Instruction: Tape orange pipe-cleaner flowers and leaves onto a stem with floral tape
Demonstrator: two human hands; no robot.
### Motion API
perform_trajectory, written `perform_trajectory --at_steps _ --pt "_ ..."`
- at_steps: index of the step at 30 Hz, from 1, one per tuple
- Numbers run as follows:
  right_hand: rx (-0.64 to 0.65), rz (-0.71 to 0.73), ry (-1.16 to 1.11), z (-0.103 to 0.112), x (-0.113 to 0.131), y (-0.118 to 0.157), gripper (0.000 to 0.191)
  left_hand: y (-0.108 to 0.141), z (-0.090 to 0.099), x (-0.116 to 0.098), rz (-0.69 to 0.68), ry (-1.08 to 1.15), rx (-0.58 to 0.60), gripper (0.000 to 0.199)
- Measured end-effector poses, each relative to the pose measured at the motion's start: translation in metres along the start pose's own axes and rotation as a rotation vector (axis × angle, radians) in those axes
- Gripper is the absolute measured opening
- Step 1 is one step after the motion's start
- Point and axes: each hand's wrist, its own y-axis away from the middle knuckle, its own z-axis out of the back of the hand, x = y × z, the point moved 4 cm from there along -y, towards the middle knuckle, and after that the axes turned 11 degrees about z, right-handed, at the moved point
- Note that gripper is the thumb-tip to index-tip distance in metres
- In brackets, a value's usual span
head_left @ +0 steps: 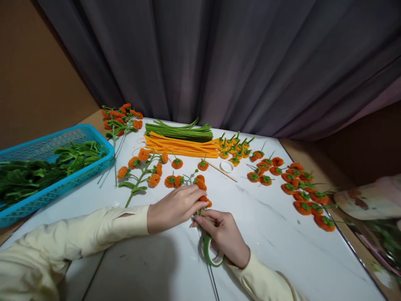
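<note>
Cream sleeves (103, 232) nearest, left hand (180, 207) and right hand (227, 237) pinch a flower spray (201, 182), long axis running away, blooms farthest.

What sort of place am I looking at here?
It looks like a small craft workspace, possibly at home: neat bundles of thin green strips and yellow-orange strips, many loose orange fuzzy flower heads, and a ring-shaped roll of green tape.

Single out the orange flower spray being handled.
The orange flower spray under the left hand, its stem at the right hand, beside the green tape roll. The leafy spray farther left and the far-left bunch lie untouched.
</note>
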Motion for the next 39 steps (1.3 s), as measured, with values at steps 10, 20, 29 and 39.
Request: perform_trajectory --at_steps 10,20,29,39 --pt "-0.028 0.017 -0.108 0.001 0.004 0.000 0.033 0.008 0.027 0.018 0.210 0.188 -0.073 0.023" --pt "-0.063 0.009 -0.116 0.002 0.005 0.001 0.034 -0.001 0.005 0.028 0.443 0.640 0.396 0.035" --pt "-0.080 0.045 -0.128 0.000 0.001 0.002 0.032 -0.005 -0.006 0.039 0.435 0.654 0.305 0.034" --pt "-0.074 0.101 0.019 -0.001 0.007 0.003 0.029 -0.001 0.022 0.006 0.220 0.234 0.051 0.035"
